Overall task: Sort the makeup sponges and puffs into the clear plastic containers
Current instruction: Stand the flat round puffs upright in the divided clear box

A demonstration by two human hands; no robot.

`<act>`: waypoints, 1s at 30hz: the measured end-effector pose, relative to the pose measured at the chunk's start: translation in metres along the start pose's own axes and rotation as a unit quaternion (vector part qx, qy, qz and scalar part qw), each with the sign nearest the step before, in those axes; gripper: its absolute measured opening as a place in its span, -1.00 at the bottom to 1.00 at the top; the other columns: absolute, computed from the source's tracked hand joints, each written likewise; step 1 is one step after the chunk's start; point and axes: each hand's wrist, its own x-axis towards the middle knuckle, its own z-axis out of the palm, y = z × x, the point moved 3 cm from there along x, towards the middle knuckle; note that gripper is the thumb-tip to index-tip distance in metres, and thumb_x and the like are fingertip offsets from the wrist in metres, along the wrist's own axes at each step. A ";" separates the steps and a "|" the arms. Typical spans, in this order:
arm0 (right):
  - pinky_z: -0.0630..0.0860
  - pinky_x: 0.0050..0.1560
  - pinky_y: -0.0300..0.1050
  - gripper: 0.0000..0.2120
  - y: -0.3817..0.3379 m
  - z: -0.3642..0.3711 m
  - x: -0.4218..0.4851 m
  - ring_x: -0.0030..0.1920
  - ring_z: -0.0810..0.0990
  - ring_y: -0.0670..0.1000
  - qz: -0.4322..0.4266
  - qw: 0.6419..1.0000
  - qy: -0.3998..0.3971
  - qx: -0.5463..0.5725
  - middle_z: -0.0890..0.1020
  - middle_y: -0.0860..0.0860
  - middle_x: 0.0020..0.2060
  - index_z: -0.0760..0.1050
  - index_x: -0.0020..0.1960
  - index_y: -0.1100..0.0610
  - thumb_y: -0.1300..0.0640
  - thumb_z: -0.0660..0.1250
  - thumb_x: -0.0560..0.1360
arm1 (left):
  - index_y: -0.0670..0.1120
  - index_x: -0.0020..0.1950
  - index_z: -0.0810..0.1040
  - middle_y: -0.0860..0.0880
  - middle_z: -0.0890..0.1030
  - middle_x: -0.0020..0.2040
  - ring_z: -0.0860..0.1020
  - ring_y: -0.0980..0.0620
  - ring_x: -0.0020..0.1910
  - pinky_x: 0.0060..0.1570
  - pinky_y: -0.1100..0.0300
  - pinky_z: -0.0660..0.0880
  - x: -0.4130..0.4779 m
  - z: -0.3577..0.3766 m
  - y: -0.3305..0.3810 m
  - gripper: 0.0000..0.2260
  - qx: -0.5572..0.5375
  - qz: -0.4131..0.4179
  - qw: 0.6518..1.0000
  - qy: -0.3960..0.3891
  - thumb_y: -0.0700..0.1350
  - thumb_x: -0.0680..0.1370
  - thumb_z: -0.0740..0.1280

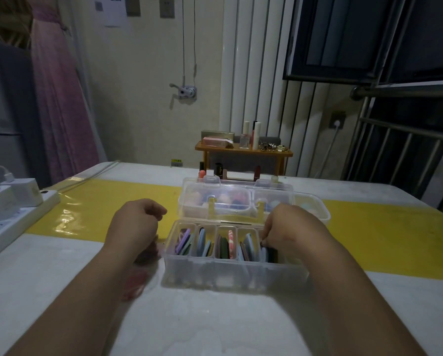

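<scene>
Clock directions are read from the divided box. Foreground, 7 o'clock: blurred pink puffs [134, 282] lie on the white table [215, 330], partly covered by the left forearm. Centre: a clear plastic divided box [230, 268], rectangular with five compartments, holds flat puffs standing on edge in lilac, blue, green and pink. At 3 o'clock the right hand [289, 227] curls its fingertips down into the rightmost compartment and seems to pinch the top edge of a dark puff [271, 253], though the contact is shadowed. At 9 o'clock the left hand [135, 222] is curled above reddish puffs [149, 253]; whether it holds anything cannot be told. At 12 o'clock a lidded container [215, 186] shows rounded sponges [224, 199] dimly through frosted plastic. Beyond it stands a wooden shelf [243, 151].
</scene>
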 end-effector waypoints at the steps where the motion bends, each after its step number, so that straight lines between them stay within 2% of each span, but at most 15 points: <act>1: 0.63 0.00 0.01 -0.74 0.002 0.000 -0.001 -0.14 0.62 0.04 -0.006 1.000 0.008 0.002 0.66 0.00 -0.15 0.63 0.14 0.02 0.11 0.42 0.44 | 0.04 -0.20 0.64 0.05 0.65 -0.13 0.66 -0.12 -0.16 -0.05 -0.15 0.62 0.002 0.000 -0.004 -0.57 0.025 -0.009 1.000 -0.005 -0.41 0.41 0.12; 3: 0.64 -0.04 -0.01 -0.87 0.003 -0.003 -0.004 -0.18 0.63 0.03 -0.015 1.000 0.019 0.020 0.66 0.01 -0.22 0.64 -0.01 0.04 0.11 0.38 0.46 | 0.07 -0.19 0.62 0.04 0.65 -0.07 0.68 -0.07 -0.14 -0.04 -0.12 0.63 0.005 -0.001 -0.010 -0.56 0.074 -0.019 0.997 -0.014 -0.41 0.42 0.11; 6: 0.66 -0.09 0.02 -0.90 0.002 -0.008 -0.010 -0.23 0.63 0.02 -0.030 0.997 0.032 0.063 0.66 -0.01 -0.31 0.65 -0.21 0.03 0.10 0.35 0.41 | 0.16 -0.22 0.58 0.05 0.68 0.01 0.66 -0.04 -0.03 0.02 -0.02 0.59 0.010 0.000 -0.017 -0.67 0.178 -0.003 0.983 -0.032 -0.31 0.44 0.29; 9: 0.65 -0.08 0.04 -0.90 0.000 -0.013 -0.014 -0.22 0.62 0.00 -0.046 0.994 0.040 0.087 0.65 -0.04 -0.33 0.62 -0.26 0.01 0.12 0.34 0.38 | 0.18 0.01 0.61 0.05 0.65 0.09 0.58 -0.08 0.11 0.09 0.05 0.52 0.009 0.000 -0.018 -0.83 0.287 0.008 0.957 -0.048 -0.06 0.47 0.44; 12: 0.64 -0.10 0.00 -0.88 -0.002 -0.012 -0.016 -0.21 0.61 -0.02 -0.059 0.991 0.049 0.107 0.63 -0.05 -0.32 0.59 -0.27 -0.01 0.12 0.33 0.41 | 0.16 0.12 0.60 0.05 0.64 0.13 0.56 -0.07 0.11 0.11 0.06 0.52 0.009 0.003 -0.021 -0.77 0.332 0.016 0.940 -0.073 0.06 0.47 0.41; 17: 0.63 -0.09 0.00 -0.87 -0.004 -0.011 -0.016 -0.20 0.59 -0.05 -0.089 0.979 0.085 0.165 0.62 -0.07 -0.29 0.60 -0.20 -0.03 0.12 0.31 0.48 | 0.06 0.20 0.60 0.00 0.64 0.15 0.56 -0.06 0.11 0.04 0.12 0.51 0.008 0.002 -0.018 -0.71 0.340 0.021 0.938 -0.056 -0.02 0.47 0.39; 21: 0.60 -0.13 -0.11 -0.87 -0.010 -0.010 -0.018 -0.18 0.59 -0.06 -0.118 0.966 0.112 0.199 0.63 -0.07 -0.24 0.62 -0.11 -0.01 0.12 0.30 0.51 | 0.02 0.25 0.57 -0.05 0.59 0.21 0.55 -0.11 0.13 0.02 0.13 0.50 0.007 0.007 -0.017 -0.64 0.366 0.014 0.929 -0.050 0.01 0.46 0.35; 24: 0.58 -0.11 -0.16 -0.87 -0.014 -0.005 -0.019 -0.15 0.57 -0.08 -0.131 0.966 0.104 0.198 0.62 -0.07 -0.20 0.62 -0.05 0.01 0.12 0.30 0.54 | 0.01 0.21 0.59 -0.06 0.60 0.17 0.56 -0.12 0.09 0.00 0.14 0.50 0.008 0.009 -0.017 -0.64 0.388 0.016 0.921 -0.043 0.09 0.45 0.37; 27: 0.62 -0.06 -0.11 -0.88 -0.015 -0.002 -0.018 -0.15 0.57 -0.09 -0.136 0.966 0.100 0.198 0.62 -0.08 -0.20 0.63 -0.05 0.00 0.11 0.30 0.54 | -0.03 0.15 0.62 -0.06 0.62 0.10 0.57 -0.09 0.05 -0.05 0.16 0.49 0.012 0.008 -0.018 -0.66 0.392 0.022 0.919 -0.038 0.10 0.45 0.41; 30: 0.62 -0.04 -0.10 -0.87 -0.015 -0.001 -0.017 -0.15 0.57 -0.10 -0.139 0.964 0.102 0.201 0.62 -0.08 -0.20 0.63 -0.05 -0.01 0.12 0.30 0.54 | -0.08 -0.04 0.65 -0.06 0.63 -0.10 0.57 -0.10 -0.08 -0.18 0.17 0.46 0.012 0.006 -0.017 -0.80 0.396 0.023 0.918 -0.024 0.02 0.46 0.42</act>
